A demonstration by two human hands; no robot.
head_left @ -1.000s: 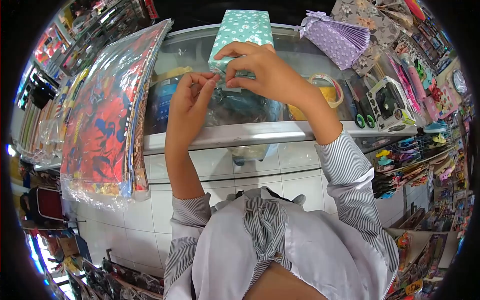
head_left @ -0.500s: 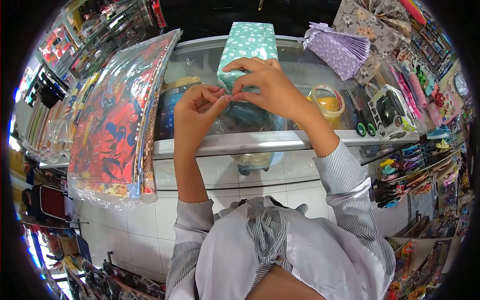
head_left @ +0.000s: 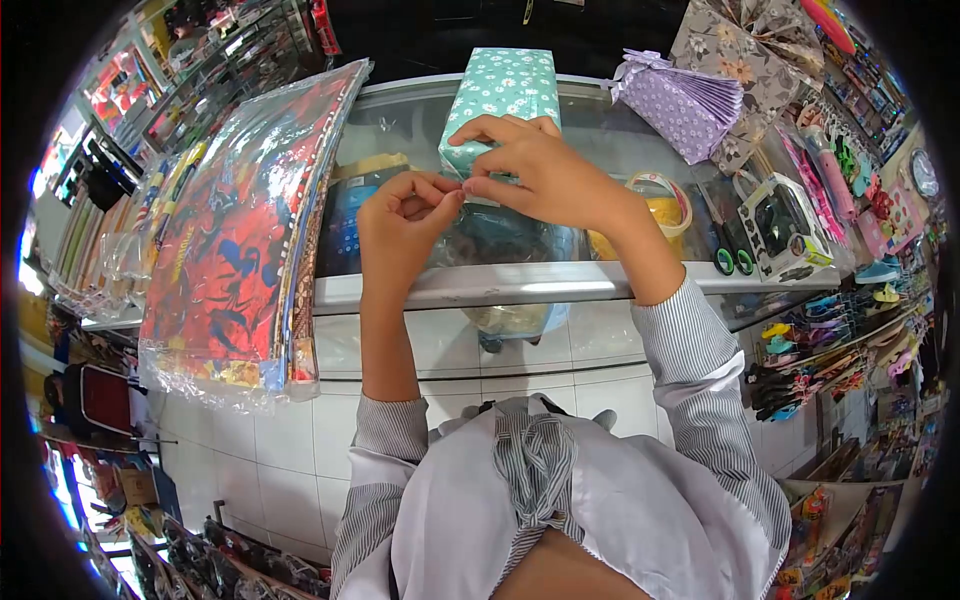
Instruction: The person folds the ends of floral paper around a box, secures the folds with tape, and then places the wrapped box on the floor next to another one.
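Left hand (head_left: 400, 215) and right hand (head_left: 545, 175) have drawn together, tips touching; grip indiscernible. Glossy oblong box (head_left: 507, 85), upper centre, partly hidden.

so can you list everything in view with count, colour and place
rectangular paper-wrapped box: 1, mint green with white flowers, counter's middle
pleated flower-print paper package: 1, purple, right of box
flower-print paper package: 1, grey-brown, beyond the purple one
ring-shaped tape roll: 1, pale, beside right forearm
metal scissors: 1 pair, black and green handles, right of tape
small carton: 1, white, black and green, right of scissors
flat plastic-sleeved stack: 1, mainly red, counter's left
metal-edged glass counter: 1, clear and silver, centre
padded chair: 1, dark red, lower left
small hanging goods: uncountable, mixed colours, right
striped sleeves: 2, grey and white, on both arms
left hand, right hand: 2, bare, at box's near end
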